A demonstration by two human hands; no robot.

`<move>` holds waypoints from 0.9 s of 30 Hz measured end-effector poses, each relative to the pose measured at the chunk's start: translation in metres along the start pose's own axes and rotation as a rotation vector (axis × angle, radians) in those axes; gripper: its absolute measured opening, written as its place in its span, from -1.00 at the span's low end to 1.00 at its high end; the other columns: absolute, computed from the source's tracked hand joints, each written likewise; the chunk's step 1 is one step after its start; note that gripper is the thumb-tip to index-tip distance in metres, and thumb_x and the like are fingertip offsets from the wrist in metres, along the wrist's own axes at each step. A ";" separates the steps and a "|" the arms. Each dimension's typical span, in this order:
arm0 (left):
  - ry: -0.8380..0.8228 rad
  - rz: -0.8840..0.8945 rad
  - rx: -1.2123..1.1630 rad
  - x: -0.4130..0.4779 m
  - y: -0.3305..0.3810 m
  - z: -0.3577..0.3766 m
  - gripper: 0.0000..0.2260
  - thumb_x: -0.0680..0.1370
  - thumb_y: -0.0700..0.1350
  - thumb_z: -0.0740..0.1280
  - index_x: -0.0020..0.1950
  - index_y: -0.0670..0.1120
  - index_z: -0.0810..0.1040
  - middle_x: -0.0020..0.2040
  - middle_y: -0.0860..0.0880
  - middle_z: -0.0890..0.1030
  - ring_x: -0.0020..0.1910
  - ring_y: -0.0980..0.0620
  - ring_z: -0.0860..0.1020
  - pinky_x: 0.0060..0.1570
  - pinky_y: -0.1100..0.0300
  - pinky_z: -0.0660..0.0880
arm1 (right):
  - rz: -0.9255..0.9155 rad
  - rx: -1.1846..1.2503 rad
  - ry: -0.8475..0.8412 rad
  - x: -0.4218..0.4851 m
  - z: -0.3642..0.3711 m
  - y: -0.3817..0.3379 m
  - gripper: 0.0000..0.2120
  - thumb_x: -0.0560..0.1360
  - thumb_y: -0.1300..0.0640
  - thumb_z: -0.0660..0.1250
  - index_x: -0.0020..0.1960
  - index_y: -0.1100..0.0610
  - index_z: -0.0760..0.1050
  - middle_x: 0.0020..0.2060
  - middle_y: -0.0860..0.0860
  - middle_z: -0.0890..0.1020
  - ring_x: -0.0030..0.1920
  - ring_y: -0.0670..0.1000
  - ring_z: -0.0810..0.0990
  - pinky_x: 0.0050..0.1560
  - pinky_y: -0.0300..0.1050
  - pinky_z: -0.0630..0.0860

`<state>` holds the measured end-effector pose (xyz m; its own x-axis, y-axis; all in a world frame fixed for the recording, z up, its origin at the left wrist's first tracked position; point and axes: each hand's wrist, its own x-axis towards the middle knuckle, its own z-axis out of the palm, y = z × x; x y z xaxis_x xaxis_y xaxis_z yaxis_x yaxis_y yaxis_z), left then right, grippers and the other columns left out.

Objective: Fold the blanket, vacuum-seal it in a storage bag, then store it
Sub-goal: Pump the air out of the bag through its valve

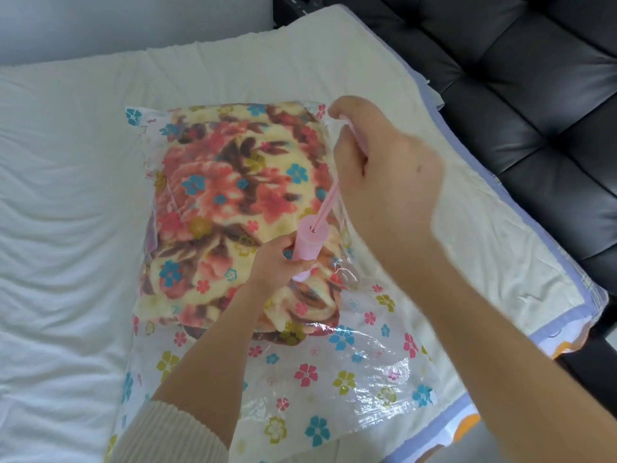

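Left hand: fingers curled around the lower part of the pink pump cylinder, gripping it upright over the storage bag. A cream ribbed sleeve is pushed up that forearm.

Right hand: closed in a fist around the pump handle, of which only a small pink part shows between the fingers. The hand is raised above and to the right of the cylinder. The thin pink rod runs from the fist down into the cylinder's top, drawn well out.

Blanket: folded, floral in red, cream and brown, lying inside the clear flower-printed bag. It fills the bag's far portion; the near portion lies flat and holds nothing visible. The pump base meets the bag at the blanket's right near edge, directly under the left hand; the valve itself is hidden.

The bag lies on a bed, partly on a white sheet and partly on a cream pad. A black tufted sofa stands to the right.
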<state>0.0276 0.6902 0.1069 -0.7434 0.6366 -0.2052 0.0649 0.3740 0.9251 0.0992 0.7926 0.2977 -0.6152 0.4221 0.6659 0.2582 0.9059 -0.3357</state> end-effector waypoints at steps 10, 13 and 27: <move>0.038 0.032 0.019 0.001 -0.008 0.005 -0.70 0.33 -0.16 0.54 0.03 -0.04 0.60 -0.13 0.11 0.61 -0.14 0.13 0.53 -0.21 0.45 0.38 | -0.099 -0.043 -0.050 0.000 0.007 0.008 -0.81 0.42 0.21 0.22 -0.10 0.11 0.61 -0.57 -0.07 0.24 -0.59 0.07 0.20 -0.45 -0.33 -0.05; 0.030 0.033 0.040 0.000 -0.008 0.008 -0.74 0.31 -0.17 0.55 -0.07 -0.04 0.59 -0.16 0.07 0.62 -0.14 0.04 0.54 -0.15 0.27 0.44 | -0.026 -0.086 -0.172 -0.041 0.030 0.013 -0.74 0.43 0.18 0.16 -0.04 0.10 0.61 -0.58 -0.04 0.25 -0.64 0.07 0.25 -0.52 -0.34 -0.02; 0.036 0.028 0.043 -0.007 -0.008 0.009 -0.74 0.31 -0.23 0.52 -0.18 0.04 0.51 -0.26 0.20 0.56 -0.22 0.10 0.51 -0.28 0.44 0.37 | -0.130 -0.221 -0.494 -0.068 0.045 0.007 -0.73 0.50 0.19 0.15 0.13 0.09 0.53 -0.51 0.00 0.32 -0.51 0.09 0.46 -0.49 -0.22 0.03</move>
<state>0.0383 0.6885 0.0983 -0.7643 0.6227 -0.1674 0.1135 0.3856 0.9157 0.1093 0.7689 0.2204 -0.9148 0.2878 0.2835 0.2738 0.9577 -0.0887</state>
